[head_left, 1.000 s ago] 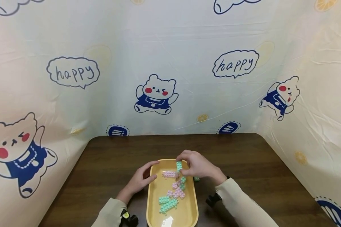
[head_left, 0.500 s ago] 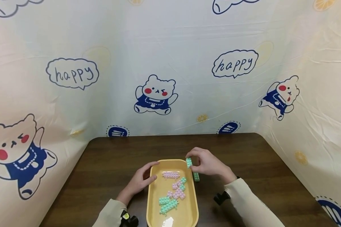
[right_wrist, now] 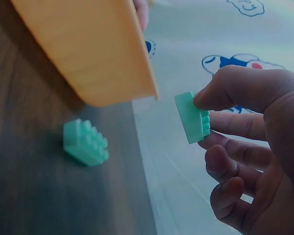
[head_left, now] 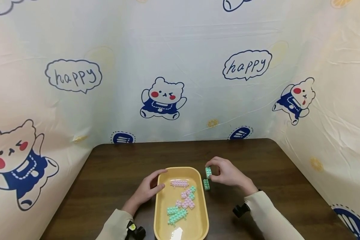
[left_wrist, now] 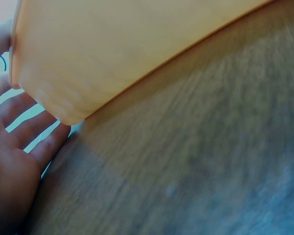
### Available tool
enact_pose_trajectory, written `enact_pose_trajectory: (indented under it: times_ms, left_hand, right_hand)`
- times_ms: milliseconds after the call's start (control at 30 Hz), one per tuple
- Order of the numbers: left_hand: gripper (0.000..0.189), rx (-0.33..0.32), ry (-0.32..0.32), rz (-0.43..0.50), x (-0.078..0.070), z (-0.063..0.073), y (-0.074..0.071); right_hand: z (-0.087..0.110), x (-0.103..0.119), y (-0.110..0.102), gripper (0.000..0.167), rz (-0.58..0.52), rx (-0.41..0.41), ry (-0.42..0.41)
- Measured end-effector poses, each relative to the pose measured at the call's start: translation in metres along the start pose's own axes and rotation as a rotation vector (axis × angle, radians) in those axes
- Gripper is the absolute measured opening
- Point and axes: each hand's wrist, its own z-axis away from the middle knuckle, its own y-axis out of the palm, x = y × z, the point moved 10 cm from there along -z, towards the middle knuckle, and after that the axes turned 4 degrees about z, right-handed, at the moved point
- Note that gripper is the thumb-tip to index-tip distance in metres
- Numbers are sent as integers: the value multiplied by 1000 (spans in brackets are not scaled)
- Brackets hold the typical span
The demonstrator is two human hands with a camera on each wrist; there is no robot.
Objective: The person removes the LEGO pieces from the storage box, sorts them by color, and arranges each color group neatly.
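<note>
My right hand [head_left: 228, 172] pinches a mint-green building block [head_left: 208, 172] between thumb and fingers, above the table to the right of the tray. In the right wrist view, that block [right_wrist: 190, 117] hangs clear, studs toward my palm. Another mint-green building block [head_left: 206, 184] stands on the table just below it, close to the tray's right wall. The yellow tray [head_left: 164, 196] holds several pink and green blocks. My left hand [head_left: 145, 188] rests against its far left corner. In the left wrist view, fairly straight fingers [left_wrist: 22, 115] lie against the tray's outer wall.
Inside the tray are a long pink block [head_left: 179, 183], a pink-and-green cluster [head_left: 187, 199] in the middle and green blocks [head_left: 177, 216] nearer me. A dark wooden table [head_left: 123, 160] bears everything. A printed curtain [head_left: 204, 106] surrounds its back and sides.
My right hand has carried the green building block from over the tray's far right corner out to the right, above the table beside it. My left hand keeps its place at the tray.
</note>
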Motion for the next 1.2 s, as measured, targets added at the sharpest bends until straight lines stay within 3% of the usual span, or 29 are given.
enact_pose_trajectory:
  times_ms: [500, 900, 1200]
  left_hand:
    - [52, -8, 0, -37, -1, 0, -2]
    - [54, -6, -10, -31, 0, 0, 0]
    - [50, 2, -5, -16, -30, 0, 3]
  right_hand:
    - [23, -37, 26, 33, 43, 51, 55]
    - [28, -43, 37, 32, 25, 73, 67]
    - [29, -45, 43, 33, 33, 91, 88]
